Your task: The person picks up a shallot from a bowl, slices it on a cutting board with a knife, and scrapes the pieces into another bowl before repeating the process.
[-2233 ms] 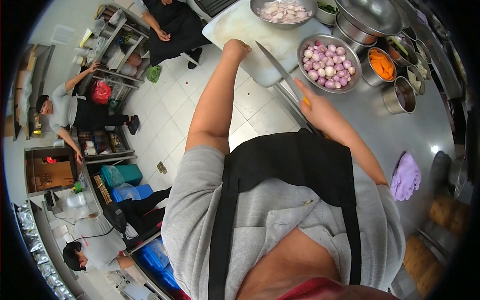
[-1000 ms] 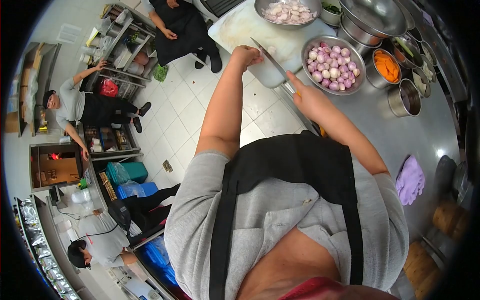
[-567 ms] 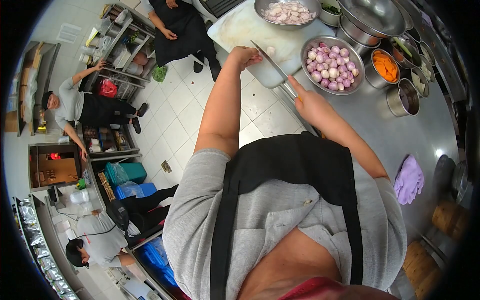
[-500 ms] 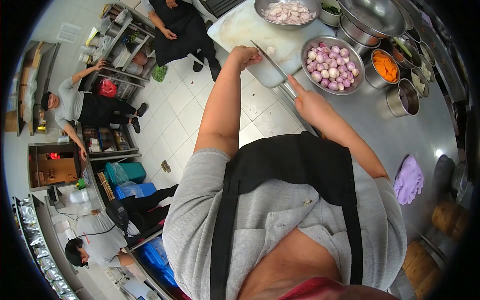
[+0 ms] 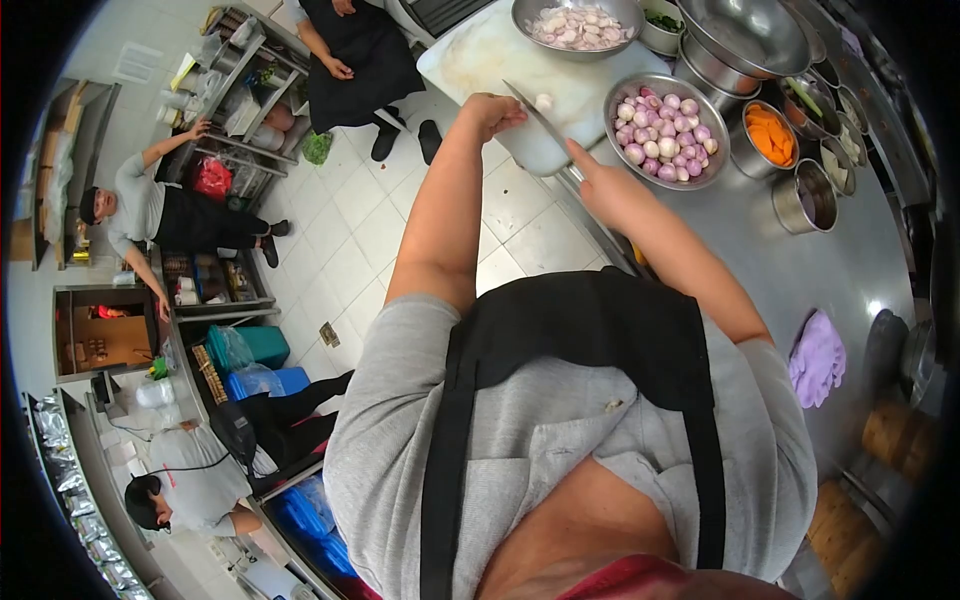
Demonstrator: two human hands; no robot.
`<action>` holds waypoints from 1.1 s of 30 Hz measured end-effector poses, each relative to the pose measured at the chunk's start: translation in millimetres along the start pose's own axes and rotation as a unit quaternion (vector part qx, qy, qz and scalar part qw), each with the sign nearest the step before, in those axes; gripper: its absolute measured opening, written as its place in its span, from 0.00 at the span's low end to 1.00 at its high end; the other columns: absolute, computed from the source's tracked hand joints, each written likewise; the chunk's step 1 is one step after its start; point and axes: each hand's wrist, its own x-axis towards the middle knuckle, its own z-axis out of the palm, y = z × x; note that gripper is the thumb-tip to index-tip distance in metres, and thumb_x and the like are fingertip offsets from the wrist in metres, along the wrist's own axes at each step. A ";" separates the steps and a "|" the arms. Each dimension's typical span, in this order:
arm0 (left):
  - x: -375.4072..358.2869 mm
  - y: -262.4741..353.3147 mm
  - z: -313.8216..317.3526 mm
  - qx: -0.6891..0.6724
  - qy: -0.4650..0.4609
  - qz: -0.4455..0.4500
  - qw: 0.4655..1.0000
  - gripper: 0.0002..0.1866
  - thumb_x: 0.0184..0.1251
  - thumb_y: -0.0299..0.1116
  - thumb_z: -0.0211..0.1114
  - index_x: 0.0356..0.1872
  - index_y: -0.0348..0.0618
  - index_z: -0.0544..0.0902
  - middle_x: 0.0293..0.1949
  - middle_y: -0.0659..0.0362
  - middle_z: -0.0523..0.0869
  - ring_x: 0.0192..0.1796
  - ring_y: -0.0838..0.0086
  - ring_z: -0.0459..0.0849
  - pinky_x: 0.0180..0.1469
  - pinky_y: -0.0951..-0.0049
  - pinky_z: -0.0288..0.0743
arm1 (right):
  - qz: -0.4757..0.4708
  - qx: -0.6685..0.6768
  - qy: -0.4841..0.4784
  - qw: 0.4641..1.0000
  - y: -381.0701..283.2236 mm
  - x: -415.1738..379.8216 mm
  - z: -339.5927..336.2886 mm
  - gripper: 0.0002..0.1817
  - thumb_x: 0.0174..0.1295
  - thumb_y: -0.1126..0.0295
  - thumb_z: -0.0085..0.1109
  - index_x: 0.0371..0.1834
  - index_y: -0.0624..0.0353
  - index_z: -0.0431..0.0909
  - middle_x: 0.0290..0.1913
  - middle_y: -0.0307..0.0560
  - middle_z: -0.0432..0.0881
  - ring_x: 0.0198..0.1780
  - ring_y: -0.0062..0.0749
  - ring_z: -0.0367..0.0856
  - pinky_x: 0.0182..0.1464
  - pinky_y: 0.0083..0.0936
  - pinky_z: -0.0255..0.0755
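In the head view my right hand [image 5: 612,195] grips the handle of a knife [image 5: 540,118], its blade angled up and left over the white cutting board [image 5: 470,62]. My left hand [image 5: 492,115] is at the board's near left edge beside the knife tip, fingers curled together; what they hold, if anything, is too small to tell. One peeled shallot [image 5: 544,102] lies on the board just right of the blade. To the right stands a metal bowl of whole purple shallots [image 5: 665,135]. Sliced shallots [image 5: 580,27] fill another metal bowl at the board's far end.
Right of the bowls are a pot of orange pieces [image 5: 768,135], stacked metal bowls [image 5: 745,35] and a small metal pot [image 5: 804,198]. A purple cloth [image 5: 817,360] lies on the steel table [image 5: 740,260]. Several people stand at the left and top, near shelves.
My right hand has shifted slightly left and down with the knife. The person at the top has moved their feet apart. My left hand has barely moved.
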 end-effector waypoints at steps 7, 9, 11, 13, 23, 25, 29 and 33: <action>3.0 -3.4 -6.9 -0.012 -0.028 0.014 0.999 0.07 0.60 0.21 0.61 0.36 0.25 0.79 0.35 0.48 0.83 0.36 0.64 0.85 0.42 0.71 0.84 | 0.000 0.005 0.015 1.000 2.8 -30.3 1.1 0.36 0.61 0.71 0.46 0.74 0.44 0.48 0.27 0.64 0.77 0.30 0.55 0.77 0.38 0.46 0.70; 5.1 -3.6 -5.9 0.015 -0.029 0.006 0.999 0.07 0.61 0.22 0.62 0.36 0.25 0.79 0.36 0.48 0.83 0.37 0.64 0.85 0.43 0.71 0.84 | -0.010 0.003 0.024 1.000 2.1 -33.0 0.4 0.36 0.61 0.71 0.46 0.74 0.44 0.48 0.27 0.64 0.77 0.30 0.56 0.77 0.38 0.46 0.70; 4.9 -2.7 -4.9 0.023 -0.033 0.005 0.999 0.08 0.61 0.23 0.62 0.37 0.25 0.79 0.36 0.48 0.83 0.37 0.64 0.85 0.44 0.71 0.84 | -0.016 -0.001 0.032 0.999 2.6 -35.0 -0.9 0.36 0.61 0.72 0.46 0.74 0.44 0.48 0.27 0.64 0.77 0.30 0.56 0.77 0.37 0.46 0.70; 3.7 -3.2 -4.7 0.030 -0.035 0.004 0.999 0.08 0.62 0.23 0.62 0.37 0.25 0.78 0.36 0.48 0.83 0.37 0.64 0.85 0.44 0.71 0.84 | -0.019 -0.008 0.034 0.999 1.4 -35.5 -1.1 0.36 0.61 0.72 0.46 0.74 0.44 0.49 0.27 0.64 0.77 0.29 0.56 0.77 0.37 0.47 0.70; 0.8 -2.5 -2.1 0.013 -0.026 0.013 0.999 0.08 0.62 0.24 0.62 0.35 0.26 0.80 0.34 0.48 0.84 0.36 0.65 0.86 0.43 0.71 0.84 | -0.015 0.001 0.020 1.000 7.6 -1.7 11.4 0.36 0.60 0.73 0.46 0.74 0.45 0.48 0.24 0.65 0.76 0.28 0.55 0.77 0.36 0.46 0.69; 2.1 -2.7 -4.9 0.010 -0.028 0.016 0.999 0.08 0.61 0.24 0.63 0.35 0.26 0.80 0.35 0.48 0.84 0.36 0.65 0.86 0.43 0.71 0.84 | -0.005 -0.005 0.010 1.000 3.0 0.2 8.0 0.36 0.60 0.73 0.45 0.74 0.45 0.48 0.26 0.65 0.77 0.29 0.55 0.78 0.36 0.46 0.70; -3.0 -0.3 -3.0 0.014 -0.028 0.018 0.999 0.07 0.60 0.23 0.64 0.34 0.25 0.80 0.35 0.48 0.84 0.36 0.65 0.86 0.42 0.72 0.84 | 0.015 0.001 -0.023 1.000 8.2 -26.0 -2.1 0.36 0.61 0.72 0.45 0.74 0.44 0.48 0.27 0.65 0.78 0.29 0.56 0.78 0.36 0.46 0.70; 0.8 -3.5 -4.9 -0.013 -0.030 0.014 0.999 0.07 0.60 0.22 0.62 0.35 0.25 0.79 0.34 0.48 0.84 0.35 0.65 0.86 0.42 0.72 0.84 | 0.016 0.021 0.005 1.000 8.7 -40.0 -4.5 0.36 0.61 0.71 0.46 0.74 0.44 0.48 0.25 0.64 0.77 0.28 0.57 0.77 0.36 0.46 0.70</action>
